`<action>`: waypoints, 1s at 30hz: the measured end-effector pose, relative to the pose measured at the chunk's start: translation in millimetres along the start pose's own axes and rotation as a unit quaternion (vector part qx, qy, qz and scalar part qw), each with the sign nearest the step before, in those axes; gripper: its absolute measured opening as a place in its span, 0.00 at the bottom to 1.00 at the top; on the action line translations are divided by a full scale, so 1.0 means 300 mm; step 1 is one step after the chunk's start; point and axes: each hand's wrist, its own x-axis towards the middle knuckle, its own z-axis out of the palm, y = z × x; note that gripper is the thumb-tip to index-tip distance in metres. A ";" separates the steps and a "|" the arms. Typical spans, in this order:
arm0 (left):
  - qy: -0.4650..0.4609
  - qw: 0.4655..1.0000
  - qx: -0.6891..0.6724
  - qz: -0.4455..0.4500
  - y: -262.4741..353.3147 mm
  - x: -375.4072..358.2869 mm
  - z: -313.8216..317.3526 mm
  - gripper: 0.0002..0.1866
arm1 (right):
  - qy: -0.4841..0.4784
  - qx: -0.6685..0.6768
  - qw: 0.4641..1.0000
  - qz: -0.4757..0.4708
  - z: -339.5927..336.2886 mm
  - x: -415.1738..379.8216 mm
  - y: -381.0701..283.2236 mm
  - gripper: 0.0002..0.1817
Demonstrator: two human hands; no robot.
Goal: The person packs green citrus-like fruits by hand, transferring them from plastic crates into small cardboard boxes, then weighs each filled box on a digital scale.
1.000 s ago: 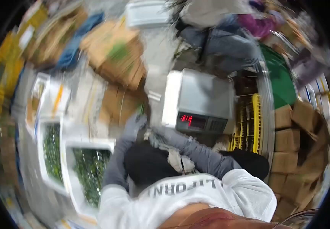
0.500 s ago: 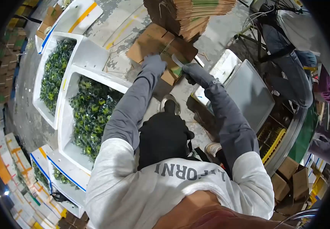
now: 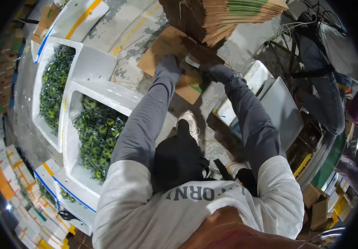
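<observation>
A flat piece of brown cardboard lies ahead of me over the floor. My left hand, in a grey glove, rests on it with its fingers hard to make out. In my right hand, also gloved, is a knife with a pale curved blade; the blade lies over the cardboard, a little to the right of my left hand. A stack of folded cardboard stands just beyond.
White foam boxes with wrapped green produce stand on the left. A grey lid leans by a white foam box on the right. Another person's leg is at the upper right.
The blade has moved down and lies lower over the cardboard. Both hands have shifted slightly in view, and the right hand is farther forward. The camera view has shifted a little.
</observation>
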 end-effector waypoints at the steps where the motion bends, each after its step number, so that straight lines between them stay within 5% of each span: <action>1: 0.009 1.000 0.004 -0.001 -0.003 0.003 0.022 0.33 | -0.016 -0.019 1.000 -0.003 0.009 0.022 0.030 0.13; 4: 0.039 0.998 -0.017 -0.046 -0.003 0.008 0.042 0.32 | -0.051 -0.048 0.998 -0.007 0.026 0.075 0.059 0.14; 7: 0.045 0.999 0.008 0.027 -0.067 0.071 0.133 0.31 | -0.039 0.033 0.998 0.049 0.014 -0.016 -0.058 0.15; 10: -0.005 0.999 -0.036 -0.015 0.016 -0.038 -0.047 0.32 | 0.009 0.014 0.999 0.029 0.010 -0.034 -0.022 0.18; 14: 0.005 0.998 -0.058 -0.019 0.009 -0.030 -0.028 0.35 | 0.006 0.021 0.992 0.126 -0.058 -0.051 -0.100 0.19; 21: 0.018 0.996 -0.080 -0.035 0.004 -0.019 -0.008 0.35 | -0.018 0.027 0.995 0.097 -0.043 0.025 -0.077 0.14; 22: 0.017 0.996 -0.084 -0.038 0.007 -0.018 -0.007 0.35 | -0.056 0.012 0.998 0.020 -0.023 0.014 -0.042 0.12; 23: 0.013 0.996 -0.081 -0.038 0.010 -0.020 -0.010 0.35 | 0.014 0.066 0.990 0.124 0.018 -0.009 -0.092 0.13; 25: 0.005 0.997 -0.072 -0.038 0.012 -0.027 -0.021 0.34 | 0.038 0.177 0.981 0.068 0.072 0.005 -0.014 0.13; 30: 0.016 0.999 -0.036 -0.020 0.016 -0.031 -0.023 0.30 | 0.038 -0.021 0.998 -0.054 0.109 0.007 0.014 0.14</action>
